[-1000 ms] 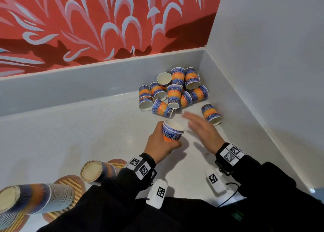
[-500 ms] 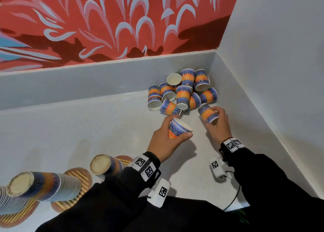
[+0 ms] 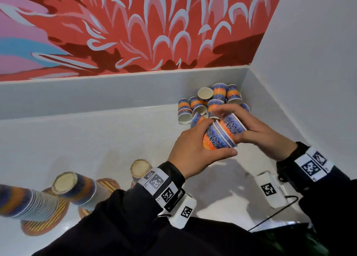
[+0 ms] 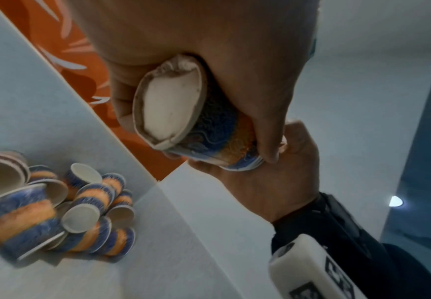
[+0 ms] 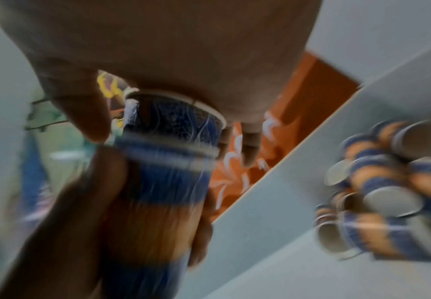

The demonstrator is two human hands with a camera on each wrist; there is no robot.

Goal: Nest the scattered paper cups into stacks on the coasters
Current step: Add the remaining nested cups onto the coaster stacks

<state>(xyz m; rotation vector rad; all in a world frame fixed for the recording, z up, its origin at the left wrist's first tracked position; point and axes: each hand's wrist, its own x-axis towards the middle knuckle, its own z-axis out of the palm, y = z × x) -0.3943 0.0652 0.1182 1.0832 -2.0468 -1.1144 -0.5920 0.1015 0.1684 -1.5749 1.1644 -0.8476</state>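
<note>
My left hand [image 3: 212, 137] grips a blue-and-orange paper cup [image 3: 215, 142] tilted over the counter; its crumpled white bottom [image 4: 171, 105] faces the left wrist camera. My right hand [image 3: 229, 125] holds a second cup [image 3: 232, 126] whose base sits partly inside the first. In the blurred right wrist view the two cups [image 5: 168, 141] show one in the other. Behind the hands, several loose cups [image 3: 204, 103] lie heaped in the back right corner. Tall nested stacks [image 3: 77, 188] stand on striped coasters [image 3: 44, 223] at lower left.
The white counter [image 3: 96, 149] ends at a low ledge under a red mural at the back and a white wall on the right. A short stack [image 3: 141, 167] stands by my left wrist. White tagged devices [image 3: 270, 190] hang under both wrists.
My right hand picked up the cup lying beside the pile and brought it to the cup in my left hand. Both hands rose together and the two cups now meet.
</note>
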